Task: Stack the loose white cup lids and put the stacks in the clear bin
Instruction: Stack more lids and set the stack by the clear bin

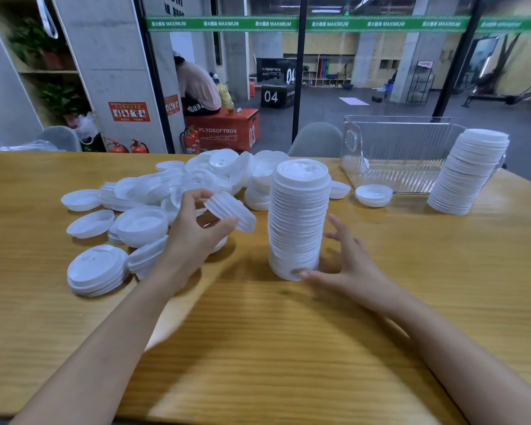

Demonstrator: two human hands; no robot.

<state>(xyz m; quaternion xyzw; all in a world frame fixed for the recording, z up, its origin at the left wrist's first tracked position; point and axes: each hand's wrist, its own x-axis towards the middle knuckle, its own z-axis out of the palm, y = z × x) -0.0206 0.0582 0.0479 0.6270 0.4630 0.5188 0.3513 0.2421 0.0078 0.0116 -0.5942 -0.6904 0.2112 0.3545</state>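
Note:
A tall stack of white lids [298, 219] stands upright in the middle of the wooden table [258, 348]. My right hand [347, 265] is spread beside its base, thumb tip touching the bottom lids. My left hand [196, 228] grips a short tilted stack of lids [230, 211] just left of the tall stack. Loose white lids [154, 207] lie in a heap at the left and behind. The clear bin [396, 154] sits at the back right and looks empty. A second tall stack [469, 173] leans at the bin's right end.
Two single lids [374, 195] lie in front of the bin. A low stack of lids [97, 271] sits at the near left. Grey chairs [318, 139] stand behind the table. Beyond a glass wall are people and red boxes.

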